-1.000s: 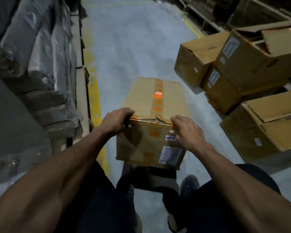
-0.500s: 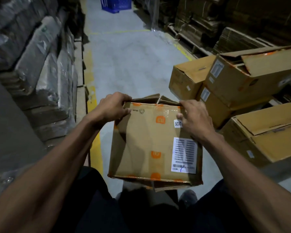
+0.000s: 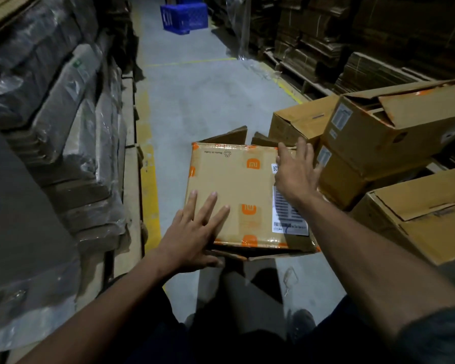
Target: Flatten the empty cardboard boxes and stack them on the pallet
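1. One taped box (image 3: 237, 190) is seen at frame centre, between two hands.
2. Four more boxes (image 3: 394, 132) are piled at right; one blue crate (image 3: 184, 17) is seen at top.
3. The left hand (image 3: 195, 232) and right hand (image 3: 294, 172) are laid flat, fingers spread, on the box.
4. Half a second ago its top edge was gripped by both.

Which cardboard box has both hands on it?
The box with orange logos, in front of the person; the left hand and right hand lie flat on it.

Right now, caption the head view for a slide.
Both open hands, left and right, press on a taped cardboard box.
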A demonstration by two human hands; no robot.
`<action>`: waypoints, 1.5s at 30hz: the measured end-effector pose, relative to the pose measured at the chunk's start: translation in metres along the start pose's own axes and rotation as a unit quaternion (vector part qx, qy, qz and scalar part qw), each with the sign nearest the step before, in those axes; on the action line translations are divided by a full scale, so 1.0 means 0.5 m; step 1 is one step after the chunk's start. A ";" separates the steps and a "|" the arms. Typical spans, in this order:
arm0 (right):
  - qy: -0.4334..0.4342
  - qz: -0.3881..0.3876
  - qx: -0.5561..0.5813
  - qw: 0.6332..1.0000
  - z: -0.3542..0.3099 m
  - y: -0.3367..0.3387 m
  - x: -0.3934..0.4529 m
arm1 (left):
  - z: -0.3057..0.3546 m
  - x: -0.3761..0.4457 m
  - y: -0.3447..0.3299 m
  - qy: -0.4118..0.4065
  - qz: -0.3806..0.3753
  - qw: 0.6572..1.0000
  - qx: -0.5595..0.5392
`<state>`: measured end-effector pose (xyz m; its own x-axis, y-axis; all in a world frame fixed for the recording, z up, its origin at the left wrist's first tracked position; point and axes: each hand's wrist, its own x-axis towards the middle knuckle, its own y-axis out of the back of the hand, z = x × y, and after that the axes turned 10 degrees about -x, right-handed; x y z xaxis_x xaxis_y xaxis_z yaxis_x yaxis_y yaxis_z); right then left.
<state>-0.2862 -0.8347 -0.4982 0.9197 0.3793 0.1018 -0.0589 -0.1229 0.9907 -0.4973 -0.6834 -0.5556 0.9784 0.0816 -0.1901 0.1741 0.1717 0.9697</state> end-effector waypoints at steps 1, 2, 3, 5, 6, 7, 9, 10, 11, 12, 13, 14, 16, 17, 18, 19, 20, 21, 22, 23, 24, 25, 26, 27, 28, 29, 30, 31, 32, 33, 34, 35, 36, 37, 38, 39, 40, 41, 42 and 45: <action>0.006 0.006 0.014 1.000 0.001 -0.001 -0.011 | -0.005 0.001 -0.011 -0.006 0.025 1.000 0.007; 0.016 0.009 0.024 1.000 0.004 -0.003 -0.027 | -0.012 0.006 -0.019 -0.012 0.057 0.998 0.012; 0.027 0.007 0.029 0.999 0.011 -0.007 -0.047 | -0.017 0.012 -0.024 -0.017 0.084 0.996 0.014; 0.048 -0.027 0.031 0.998 0.033 -0.016 -0.092 | -0.022 0.028 -0.022 -0.011 0.103 0.995 0.007; 0.053 -0.060 0.029 0.996 0.048 -0.023 -0.115 | -0.022 0.036 -0.019 -0.005 0.101 0.995 0.005; 0.056 -0.100 0.027 0.993 0.064 -0.029 -0.138 | -0.020 0.043 -0.015 0.002 0.094 0.996 0.005; 0.061 -0.161 0.017 0.985 0.092 -0.047 -0.181 | -0.015 0.053 0.000 0.010 0.079 0.997 0.004; 0.068 -0.171 0.008 0.983 0.101 -0.056 -0.197 | -0.013 0.055 0.007 0.012 0.078 0.997 -0.003; 0.074 -0.173 -0.001 0.982 0.108 -0.065 -0.210 | -0.012 0.057 0.009 0.013 0.078 0.997 -0.015; 0.077 -0.169 -0.005 0.983 0.111 -0.072 -0.217 | -0.012 0.058 0.010 0.013 0.080 0.996 -0.028; 0.075 -0.156 -0.005 0.985 0.110 -0.079 -0.222 | -0.013 0.058 0.008 0.012 0.086 0.995 -0.040; 0.070 -0.135 0.000 0.988 0.108 -0.086 -0.224 | -0.014 0.057 0.006 0.010 0.099 0.994 -0.053; 0.057 -0.071 0.025 0.996 0.102 -0.101 -0.226 | -0.015 0.055 0.001 0.006 0.131 0.987 -0.088; 0.052 -0.038 0.041 0.997 0.100 -0.110 -0.227 | -0.014 0.054 0.000 0.003 0.148 0.983 -0.105; 0.050 -0.011 0.057 0.997 0.099 -0.119 -0.226 | -0.014 0.052 0.000 0.001 0.164 0.980 -0.117; 0.048 0.010 0.071 0.996 0.100 -0.125 -0.226 | -0.012 0.049 0.001 -0.001 0.178 0.976 -0.122; 0.048 0.030 0.084 0.995 0.102 -0.129 -0.225 | -0.010 0.047 0.002 -0.006 0.190 0.974 -0.124; 0.054 0.049 0.095 0.993 0.103 -0.131 -0.223 | -0.009 0.044 0.002 -0.010 0.201 0.971 -0.127; 0.063 0.070 0.102 0.990 0.104 -0.128 -0.220 | -0.009 0.043 0.006 -0.014 0.210 0.968 -0.135; 0.068 0.090 0.108 0.988 0.106 -0.124 -0.215 | -0.009 0.044 0.014 -0.014 0.216 0.965 -0.148; 0.069 0.106 0.117 0.985 0.106 -0.116 -0.210 | -0.009 0.045 0.025 -0.009 0.221 0.962 -0.163; 0.067 0.114 0.127 0.983 0.105 -0.105 -0.204 | -0.008 0.045 0.039 -0.003 0.226 0.959 -0.174; 0.064 0.117 0.138 0.981 0.104 -0.091 -0.199 | -0.006 0.044 0.055 0.004 0.230 0.956 -0.182; 0.063 0.116 0.145 0.981 0.102 -0.076 -0.193 | -0.004 0.042 0.072 0.007 0.234 0.954 -0.189; 0.066 0.114 0.148 0.980 0.100 -0.061 -0.186 | -0.003 0.040 0.091 0.005 0.243 0.950 -0.197; 0.068 0.115 0.149 0.980 0.098 -0.043 -0.179 | -0.001 0.038 0.111 -0.001 0.257 0.944 -0.205; 0.069 0.116 0.148 0.980 0.096 -0.023 -0.171 | -0.001 0.036 0.132 -0.007 0.272 0.938 -0.213; 0.066 0.117 0.148 0.980 0.092 -0.002 -0.164 | -0.003 0.036 0.152 -0.010 0.286 0.932 -0.222; 0.059 0.119 0.149 0.980 0.089 0.020 -0.156 | -0.004 0.037 0.171 -0.011 0.301 0.925 -0.230; 0.051 0.122 0.150 0.980 0.087 0.039 -0.147 | -0.006 0.042 0.189 -0.013 0.315 0.919 -0.236; 0.045 0.124 0.153 0.979 0.085 0.053 -0.136 | -0.007 0.048 0.204 -0.013 0.326 0.914 -0.242; 0.041 0.125 0.157 0.979 0.084 0.059 -0.125 | -0.009 0.057 0.211 -0.011 0.334 0.910 -0.245; 0.037 0.122 0.160 0.979 0.082 0.056 -0.110 | -0.014 0.070 0.211 -0.007 0.336 0.909 -0.246; 0.034 0.115 0.158 0.980 0.080 0.045 -0.100 | -0.020 0.084 0.203 -0.004 0.331 0.911 -0.245; 0.031 0.107 0.152 0.982 0.077 0.027 -0.092 | -0.027 0.098 0.188 0.002 0.321 0.915 -0.243; 0.028 0.102 0.145 0.984 0.076 0.002 -0.088 | -0.032 0.110 0.166 0.010 0.309 0.918 -0.248; 0.022 0.100 0.144 0.984 0.075 -0.022 -0.087 | -0.037 0.120 0.140 0.023 0.297 0.918 -0.261; 0.013 0.101 0.148 0.984 0.073 -0.045 -0.085 | -0.041 0.130 0.116 0.033 0.292 0.916 -0.273; 0.002 0.104 0.153 0.983 0.072 -0.065 -0.087 | -0.040 0.135 0.094 0.038 0.294 0.913 -0.280; -0.017 0.115 0.183 0.976 0.072 -0.095 -0.084 | -0.032 0.151 0.057 0.046 0.332 0.892 -0.303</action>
<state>-0.3081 -0.8781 -0.5527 0.9114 0.2720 0.3090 -0.1295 -0.5232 0.8423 -0.4202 -0.6567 -0.5449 0.8254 0.4374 0.3568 -0.5597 0.5521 0.6180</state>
